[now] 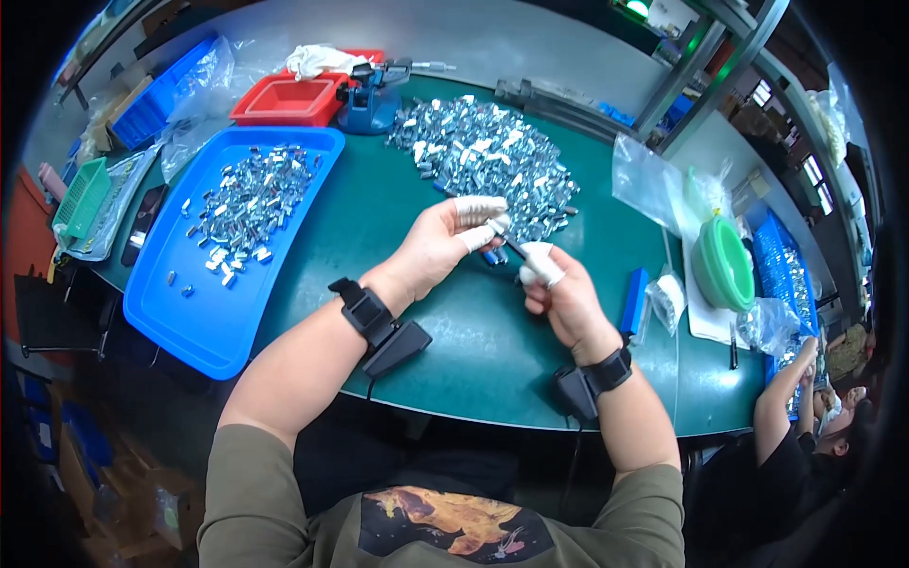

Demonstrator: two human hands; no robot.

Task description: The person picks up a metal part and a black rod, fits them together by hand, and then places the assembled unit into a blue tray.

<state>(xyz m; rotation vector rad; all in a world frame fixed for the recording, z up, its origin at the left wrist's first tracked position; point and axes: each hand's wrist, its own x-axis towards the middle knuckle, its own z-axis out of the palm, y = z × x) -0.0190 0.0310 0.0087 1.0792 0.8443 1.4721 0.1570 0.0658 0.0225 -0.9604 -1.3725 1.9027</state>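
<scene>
Left hand (437,248) has grip closed on small metal piece (494,225), right hand (568,301) clamps dark rod (514,246), both above table (473,346).

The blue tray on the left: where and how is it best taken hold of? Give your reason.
Probably by the raised rim of the blue tray, partway along both long sides, coming from left and right at once. The tray is long and shallow, and its loose metal pieces lie mostly toward the far end, so a level, two-sided hold shifted slightly that way seems safest.

Olive sleeves (251,492), black wrist straps (367,314)
</scene>
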